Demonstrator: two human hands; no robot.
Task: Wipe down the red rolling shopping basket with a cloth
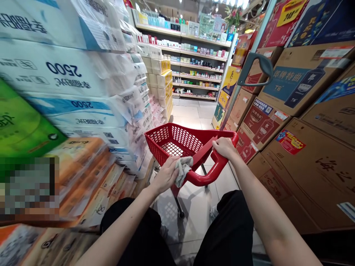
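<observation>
A small red shopping cart (208, 180) with a perforated basket stands in front of me in the aisle. My right hand (224, 147) is closed around the right part of its red handle. A crumpled grey-white cloth (183, 169) is in my left hand (165, 173), pressed against the left end of the handle. The fingers of that hand are partly hidden by the cloth. Through the basket's holes the pale floor shows, and nothing lies in the visible part of it.
Tall stacks of wrapped tissue packs (69, 74) line the left, with orange packs (83, 177) lower down. Cardboard cartons (305, 155) are piled on the right beside a metal post with a grey handle (256, 70). Stocked shelves (191, 48) stand at the aisle's far end.
</observation>
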